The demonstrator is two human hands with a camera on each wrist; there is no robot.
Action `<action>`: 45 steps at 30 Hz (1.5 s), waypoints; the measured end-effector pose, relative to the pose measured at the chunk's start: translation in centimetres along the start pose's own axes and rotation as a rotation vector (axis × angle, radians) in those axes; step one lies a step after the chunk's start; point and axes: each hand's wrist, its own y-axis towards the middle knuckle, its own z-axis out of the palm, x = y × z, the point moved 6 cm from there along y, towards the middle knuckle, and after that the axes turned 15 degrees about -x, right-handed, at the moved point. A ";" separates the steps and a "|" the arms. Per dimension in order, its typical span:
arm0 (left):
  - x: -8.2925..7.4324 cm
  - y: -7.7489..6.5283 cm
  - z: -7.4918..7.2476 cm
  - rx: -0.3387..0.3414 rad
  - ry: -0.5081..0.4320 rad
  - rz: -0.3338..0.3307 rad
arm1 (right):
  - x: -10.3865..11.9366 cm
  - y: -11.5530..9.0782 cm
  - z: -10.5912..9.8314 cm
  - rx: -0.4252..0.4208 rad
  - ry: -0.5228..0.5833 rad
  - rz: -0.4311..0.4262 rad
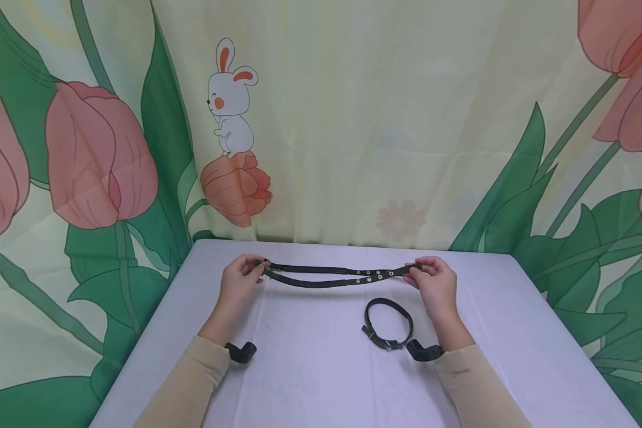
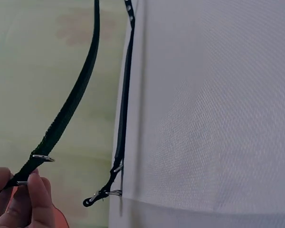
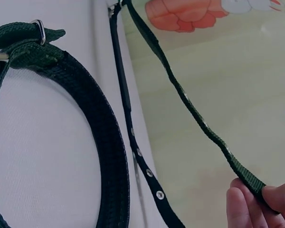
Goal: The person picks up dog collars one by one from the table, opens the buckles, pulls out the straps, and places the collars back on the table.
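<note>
A black buckle collar (image 1: 311,285) stretches between my hands, sagging slightly in the middle. My left hand (image 1: 242,268) pinches its buckle end, where metal rings show in the left wrist view. The other end, with metal eyelets, is pinched between thumb and fingers of my right hand (image 1: 437,274). A second black collar (image 2: 125,99), unbuckled and straight, lies on the table just behind the held one; the two overlap in the head view. Nearer my right wrist, a third black collar (image 1: 373,315) rests on the table, fastened into a loop.
A white cloth covers the table (image 1: 310,356). Behind it hangs a curtain (image 1: 342,119) printed with tulips and a rabbit. Dark wrist cameras (image 1: 242,353) sit at both cuffs, the right one close to the looped collar.
</note>
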 end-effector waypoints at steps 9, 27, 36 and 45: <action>0.8 0.7 0.3 0.025 -0.105 -0.069 | -0.9 0.6 0.1 0.006 -0.024 0.041; 3.0 2.3 0.4 -0.003 -0.061 -0.114 | -2.9 1.5 0.4 0.060 -0.101 0.103; 3.9 2.6 0.2 0.008 -0.007 -0.124 | -3.7 1.8 0.6 0.082 -0.135 0.115; 4.7 2.9 0.1 0.015 -0.036 -0.161 | -4.5 2.3 0.2 0.084 -0.147 0.109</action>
